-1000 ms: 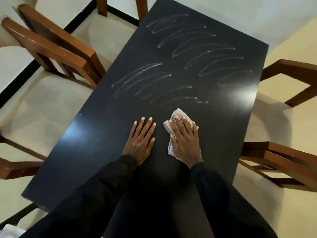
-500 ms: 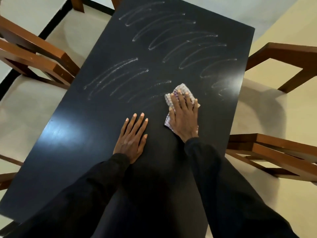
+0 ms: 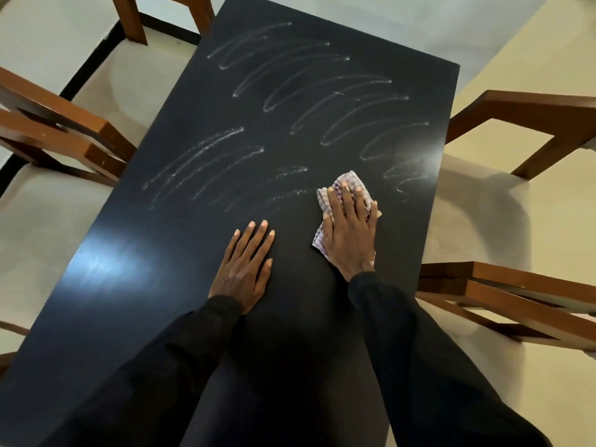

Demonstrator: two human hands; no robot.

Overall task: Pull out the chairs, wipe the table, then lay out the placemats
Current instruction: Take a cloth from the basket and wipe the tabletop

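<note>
Wiping is the step I judge myself to be in. The dark table (image 3: 161,285) fills most of my view and runs away from me, and the wooden chairs (image 3: 64,137) stand drawn back from its long edges on both sides, so that part looks done. No placemats are in view, so laying them out is for later. My black sleeves (image 3: 419,350) reach in from the near end. My left hand (image 3: 245,269) lies flat on the bare top near the middle, fingers straight and a little spread, holding nothing and only bracing me. My right hand (image 3: 350,233) is just beside it towards the right edge, also flat with fingers straight, pressing the checked cloth (image 3: 350,182) down on the table rather than gripping it. The cloth's corners show past my fingertips and at my palm's left side. Beyond it, pale curved streaks (image 3: 322,85) cover the far half and the left middle, and a few faint ones sit right by the cloth. To do this well I think I should keep my palm weight even, overlap each pass into the last, and work the near bare stretch and both long edges. I should also refold to a fresh face, since those arcs suggest the cloth leaves residue rather than lifting it.
</note>
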